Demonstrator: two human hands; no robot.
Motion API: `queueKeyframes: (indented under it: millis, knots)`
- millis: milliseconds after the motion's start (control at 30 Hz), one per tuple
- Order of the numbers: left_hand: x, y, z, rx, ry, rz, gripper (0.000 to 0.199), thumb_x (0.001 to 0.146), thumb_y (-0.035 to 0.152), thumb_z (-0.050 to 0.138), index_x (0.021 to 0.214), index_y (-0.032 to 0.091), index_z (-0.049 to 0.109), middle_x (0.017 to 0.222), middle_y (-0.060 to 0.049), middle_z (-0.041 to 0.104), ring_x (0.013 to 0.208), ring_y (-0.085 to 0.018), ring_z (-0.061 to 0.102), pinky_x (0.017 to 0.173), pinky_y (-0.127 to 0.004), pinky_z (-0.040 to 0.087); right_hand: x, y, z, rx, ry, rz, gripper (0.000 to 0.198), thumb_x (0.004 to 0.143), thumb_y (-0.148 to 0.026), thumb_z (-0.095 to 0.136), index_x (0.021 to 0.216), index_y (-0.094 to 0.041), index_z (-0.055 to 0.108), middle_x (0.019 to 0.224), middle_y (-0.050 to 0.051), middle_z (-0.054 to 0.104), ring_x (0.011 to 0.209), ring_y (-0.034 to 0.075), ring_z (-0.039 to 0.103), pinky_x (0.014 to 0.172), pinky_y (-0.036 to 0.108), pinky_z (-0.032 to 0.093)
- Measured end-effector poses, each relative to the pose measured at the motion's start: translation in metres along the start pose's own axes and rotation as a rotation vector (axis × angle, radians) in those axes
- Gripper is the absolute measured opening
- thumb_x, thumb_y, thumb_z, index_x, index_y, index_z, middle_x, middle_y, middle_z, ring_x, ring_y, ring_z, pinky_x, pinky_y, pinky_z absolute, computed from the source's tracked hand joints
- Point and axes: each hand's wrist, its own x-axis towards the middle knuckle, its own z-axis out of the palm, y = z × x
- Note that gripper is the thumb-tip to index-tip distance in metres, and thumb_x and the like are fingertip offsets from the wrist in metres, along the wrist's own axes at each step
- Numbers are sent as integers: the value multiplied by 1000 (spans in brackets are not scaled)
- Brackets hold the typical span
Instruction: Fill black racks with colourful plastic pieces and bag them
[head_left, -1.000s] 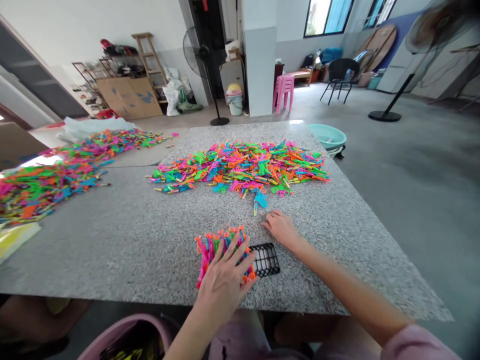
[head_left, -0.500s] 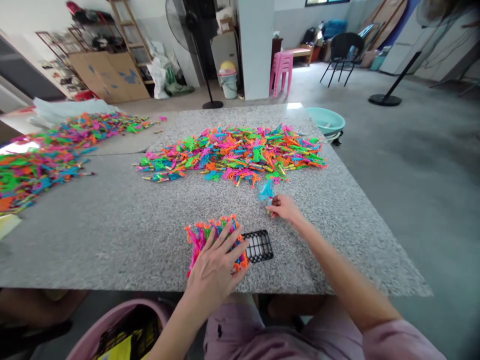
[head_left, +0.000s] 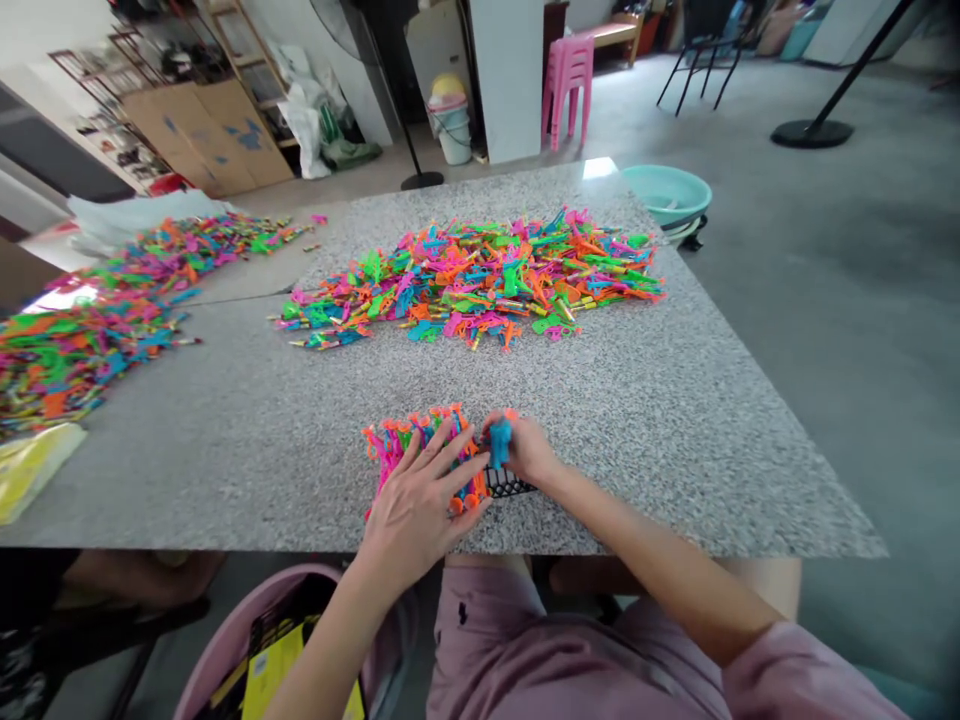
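My left hand point(head_left: 416, 500) lies flat with its fingers spread over a row of small bright plastic toys point(head_left: 390, 450), packed side by side in pink, orange, green and blue. Those toys cover most of a black lattice tray point(head_left: 510, 483), whose bare right end shows. Just above that end, my right hand point(head_left: 529, 450) is closed on a blue plastic toy point(head_left: 500, 442), held upright close to my left fingertips. Its exact shape is blurred. An orange tip shows by the right fingers.
A heap of mixed plastic toys point(head_left: 480, 280) spreads across the speckled table point(head_left: 637, 420). Another pile point(head_left: 82, 340) lies left, near a yellow packet point(head_left: 37, 465). Below the front edge stands a pink tub point(head_left: 217, 660) with yellow and black items. A turquoise basin point(head_left: 667, 190) is beyond the right edge.
My right hand has brought the blue toy from near the heap down and left to the black tray. My left hand stays on the packed toys. The view has tilted down.
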Motion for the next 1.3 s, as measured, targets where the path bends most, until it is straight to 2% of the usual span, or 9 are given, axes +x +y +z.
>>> queueKeyframes:
  millis: [233, 467, 533, 633, 700, 933, 1033, 1133, 1300]
  knots:
    - [0, 4, 0, -10, 21, -28, 47, 89, 36, 61, 133, 22, 57, 147, -7, 50, 143, -32, 35, 117, -58, 31, 9, -22, 0, -396, -172, -5, 27, 77, -12, 58, 103, -17, 67, 93, 10, 72, 84, 22, 66, 72, 27, 45]
    - [-2, -1, 7, 59, 48, 47, 48, 88, 32, 61, 135, 28, 55, 148, -7, 49, 141, -35, 37, 113, -61, 34, 29, -11, -20, -257, -281, -174, 30, 79, -13, 63, 108, -20, 66, 94, 2, 71, 85, 18, 64, 74, 25, 46]
    - [-2, -3, 9, 68, 71, 50, 43, 87, 33, 61, 130, 28, 59, 145, -8, 52, 140, -35, 39, 112, -61, 36, 47, 6, -48, -303, -185, -150, 38, 78, -17, 68, 116, -19, 63, 111, 6, 68, 103, 20, 62, 86, 28, 46]
    - [-3, -4, 10, 74, 84, 47, 41, 87, 33, 61, 127, 27, 61, 141, -9, 55, 140, -35, 40, 111, -61, 38, 67, 35, -91, -547, 198, 111, 44, 90, -24, 59, 132, -14, 53, 141, 19, 49, 131, 29, 43, 103, 42, 39]
    - [-3, -6, 11, 76, 84, 50, 43, 86, 34, 62, 129, 28, 60, 141, -9, 55, 140, -35, 40, 110, -61, 38, 66, 47, -103, -688, 245, 220, 43, 95, -26, 51, 136, -12, 50, 147, 23, 40, 135, 33, 37, 104, 47, 37]
    - [-4, -5, 9, 54, 79, 43, 44, 86, 34, 61, 130, 28, 60, 141, -8, 55, 137, -35, 43, 110, -62, 38, 27, 28, -89, -787, 17, 85, 36, 95, -18, 46, 131, -16, 55, 120, 18, 59, 111, 30, 53, 96, 43, 40]
    - [-2, -2, 6, 64, 63, 31, 44, 86, 33, 62, 129, 28, 61, 140, -9, 56, 137, -35, 43, 110, -61, 38, 47, 24, -102, -797, -44, -47, 44, 94, -8, 40, 134, -20, 54, 133, 17, 55, 117, 28, 51, 100, 42, 36]
    - [-1, 1, 3, 67, 41, 16, 44, 86, 33, 62, 130, 28, 61, 140, -8, 56, 138, -34, 43, 112, -60, 38, 79, 31, -109, -742, -352, -283, 49, 95, -7, 39, 136, -28, 53, 147, 5, 48, 124, 21, 47, 103, 36, 34]
    - [-2, 3, -1, 67, 30, -7, 41, 89, 37, 60, 129, 27, 62, 148, -10, 47, 140, -33, 40, 115, -57, 34, 98, 46, -106, -732, -519, -505, 38, 92, -4, 42, 117, -19, 66, 132, 8, 60, 116, 18, 53, 96, 32, 40]
